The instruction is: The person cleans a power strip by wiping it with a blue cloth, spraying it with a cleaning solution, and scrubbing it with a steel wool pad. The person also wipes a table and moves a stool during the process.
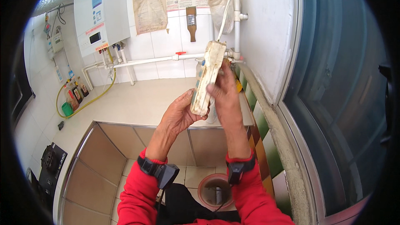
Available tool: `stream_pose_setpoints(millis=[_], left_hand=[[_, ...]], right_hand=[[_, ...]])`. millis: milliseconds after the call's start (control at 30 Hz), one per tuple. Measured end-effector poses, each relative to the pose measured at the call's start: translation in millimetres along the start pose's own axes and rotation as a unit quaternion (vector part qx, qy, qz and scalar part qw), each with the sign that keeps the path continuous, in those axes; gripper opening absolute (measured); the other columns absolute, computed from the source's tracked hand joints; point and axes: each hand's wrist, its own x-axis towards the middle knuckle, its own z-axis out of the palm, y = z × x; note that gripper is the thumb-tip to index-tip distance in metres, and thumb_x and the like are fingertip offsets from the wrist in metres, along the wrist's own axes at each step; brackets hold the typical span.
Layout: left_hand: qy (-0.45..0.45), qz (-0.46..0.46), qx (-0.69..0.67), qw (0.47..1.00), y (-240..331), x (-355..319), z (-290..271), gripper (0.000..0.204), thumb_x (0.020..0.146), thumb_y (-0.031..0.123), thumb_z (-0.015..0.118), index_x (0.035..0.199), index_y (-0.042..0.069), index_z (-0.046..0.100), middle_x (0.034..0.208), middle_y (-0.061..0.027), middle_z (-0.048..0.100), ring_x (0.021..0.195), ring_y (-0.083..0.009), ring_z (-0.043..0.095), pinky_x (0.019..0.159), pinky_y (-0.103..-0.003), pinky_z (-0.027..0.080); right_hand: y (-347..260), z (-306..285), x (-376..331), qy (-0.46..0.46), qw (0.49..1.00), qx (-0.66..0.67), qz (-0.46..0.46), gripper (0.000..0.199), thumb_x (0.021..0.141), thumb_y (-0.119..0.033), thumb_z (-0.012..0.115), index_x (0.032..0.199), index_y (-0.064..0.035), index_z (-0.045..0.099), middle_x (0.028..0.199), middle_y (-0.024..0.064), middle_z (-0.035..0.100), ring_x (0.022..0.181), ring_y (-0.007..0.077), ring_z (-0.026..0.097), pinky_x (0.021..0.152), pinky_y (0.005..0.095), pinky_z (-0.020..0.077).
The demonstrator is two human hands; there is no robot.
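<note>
A grimy off-white power strip (211, 68) is held up at a slant above the counter, one narrow edge towards me. Its white cord (226, 14) runs upward from the top end. My left hand (178, 110) is closed round the lower end, fingers beneath and thumb along the left side. On the right side, my right hand (227, 98) grips the strip with the thumb near its middle and the fingers higher up, partly behind it. The socket face is mostly turned away to the left.
Behind the strip stands a pale counter (137, 104). White pipes (154, 61) with a red-handled valve cross the tiled wall, below a water heater (102, 12). Bottles (77, 91) and a gas stove (52, 162) are left. A bucket (214, 189) stands below; a window (333, 100) is right.
</note>
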Motion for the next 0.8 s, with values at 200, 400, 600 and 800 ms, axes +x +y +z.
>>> stream_pose_setpoints(millis=[200, 400, 600, 800], left_hand=[[0.021, 0.057, 0.052, 0.997, -5, 0, 4, 0.044, 0.101, 0.034, 0.050, 0.129, 0.001, 0.048, 0.106, -0.0143, 0.064, 0.088, -0.0253, 0.066, 0.068, -0.038, 0.057], [0.109, 0.126, 0.180, 0.970, -5, -1, 10, 0.047, 0.103, 0.032, 0.047, 0.135, -0.002, 0.048, 0.113, -0.0103, 0.064, 0.093, -0.0204, 0.066, 0.072, -0.039, 0.059], [0.128, 0.129, 0.220, 0.958, -4, -1, 11, 0.047, 0.103, 0.031, 0.046, 0.136, -0.002, 0.048, 0.114, -0.0102, 0.064, 0.094, -0.0200, 0.066, 0.072, -0.036, 0.059], [0.149, 0.145, 0.233, 0.950, -7, 0, 10, 0.046, 0.104, 0.030, 0.046, 0.137, -0.002, 0.048, 0.113, -0.0103, 0.065, 0.093, -0.0201, 0.066, 0.072, -0.036, 0.059]], right_hand=[[-11, -3, 39, 0.042, 0.999, 0.029, 0.003, 0.068, 0.089, -0.016, 0.069, 0.144, -0.0009, 0.031, 0.122, 0.0125, 0.057, 0.112, 0.0191, 0.054, 0.098, 0.0309, 0.0426], [0, 4, 10, 0.027, 1.000, -0.007, -0.001, 0.059, 0.092, -0.019, 0.067, 0.141, -0.0012, 0.039, 0.123, 0.0088, 0.057, 0.113, 0.0168, 0.054, 0.100, 0.0309, 0.0405], [2, -9, 22, 0.027, 0.999, -0.017, 0.017, 0.047, 0.096, -0.030, 0.062, 0.133, -0.0017, 0.050, 0.121, 0.0075, 0.059, 0.112, 0.0150, 0.053, 0.099, 0.0300, 0.0403], [5, -4, 3, 0.017, 1.000, -0.016, 0.008, 0.045, 0.095, -0.024, 0.062, 0.132, -0.0015, 0.051, 0.120, 0.0081, 0.061, 0.114, 0.0157, 0.054, 0.101, 0.0309, 0.0393]])
